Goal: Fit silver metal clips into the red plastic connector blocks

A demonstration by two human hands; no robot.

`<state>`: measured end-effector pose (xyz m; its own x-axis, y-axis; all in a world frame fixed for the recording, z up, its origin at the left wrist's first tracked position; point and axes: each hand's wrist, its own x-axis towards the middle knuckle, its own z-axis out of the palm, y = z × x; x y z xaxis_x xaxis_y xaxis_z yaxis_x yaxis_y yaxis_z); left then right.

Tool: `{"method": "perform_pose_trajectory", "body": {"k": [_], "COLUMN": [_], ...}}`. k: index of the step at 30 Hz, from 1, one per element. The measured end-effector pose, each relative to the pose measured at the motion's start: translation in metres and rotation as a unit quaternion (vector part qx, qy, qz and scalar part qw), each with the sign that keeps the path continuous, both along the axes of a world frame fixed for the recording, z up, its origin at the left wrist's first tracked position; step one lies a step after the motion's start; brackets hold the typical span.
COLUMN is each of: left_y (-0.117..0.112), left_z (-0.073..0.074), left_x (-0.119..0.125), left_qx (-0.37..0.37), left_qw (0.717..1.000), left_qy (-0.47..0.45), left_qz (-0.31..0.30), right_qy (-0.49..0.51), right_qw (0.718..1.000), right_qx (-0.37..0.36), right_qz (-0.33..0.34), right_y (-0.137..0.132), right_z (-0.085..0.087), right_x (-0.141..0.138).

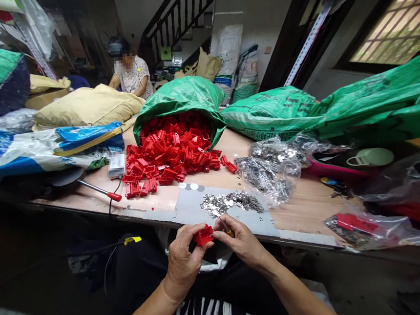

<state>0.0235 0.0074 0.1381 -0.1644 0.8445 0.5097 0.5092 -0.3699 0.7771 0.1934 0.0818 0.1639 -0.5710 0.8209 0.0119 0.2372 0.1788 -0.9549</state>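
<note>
While the left hand [184,258] pinches one red part [203,236] by the near edge of the surface [306,208], the right hand [243,240], closed round a yellow-handled tool [230,232], works beside it, this piece seemingly unfinished, the red heap [173,153] beyond likely waiting.

So the wooden worktop [306,205] just past the fingers [184,234] has a grey mat [190,206] with small metal bits [232,203] straight ahead, red plastic parts [169,156] heaped further off to their left, and clear bags [266,172] to their right.
</note>
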Motion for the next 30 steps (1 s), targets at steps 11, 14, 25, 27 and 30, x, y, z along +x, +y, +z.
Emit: {"method": "perform_pose_trajectory", "body": {"k": [11, 14, 25, 27, 30], "left_y": [-0.005, -0.008, -0.013, -0.012, -0.008], "left_z": [0.001, 0.0, -0.008, -0.011, -0.013], "left_x": [0.0, 0.0, -0.005, -0.005, -0.004], "left_qx": [0.037, 0.024, -0.091, -0.114, -0.144], "left_qw": [0.997, 0.997, 0.974, 0.959, 0.927], "left_qy": [0.038, 0.021, -0.144, -0.203, -0.31], "left_qz": [-0.059, -0.073, -0.148, -0.163, -0.152], "right_qy": [0.089, 0.115, 0.189, 0.201, 0.161], "right_qw": [0.986, 0.972, 0.918, 0.911, 0.929], "right_qx": [-0.129, -0.193, -0.34, -0.352, -0.325], "right_qz": [0.048, 0.071, 0.081, 0.073, 0.079], "right_y": [-0.006, -0.012, -0.024, -0.026, -0.02], "right_z": [-0.019, -0.019, -0.026, -0.029, -0.026], "right_x": [-0.006, -0.004, -0.002, -0.003, -0.004]}}
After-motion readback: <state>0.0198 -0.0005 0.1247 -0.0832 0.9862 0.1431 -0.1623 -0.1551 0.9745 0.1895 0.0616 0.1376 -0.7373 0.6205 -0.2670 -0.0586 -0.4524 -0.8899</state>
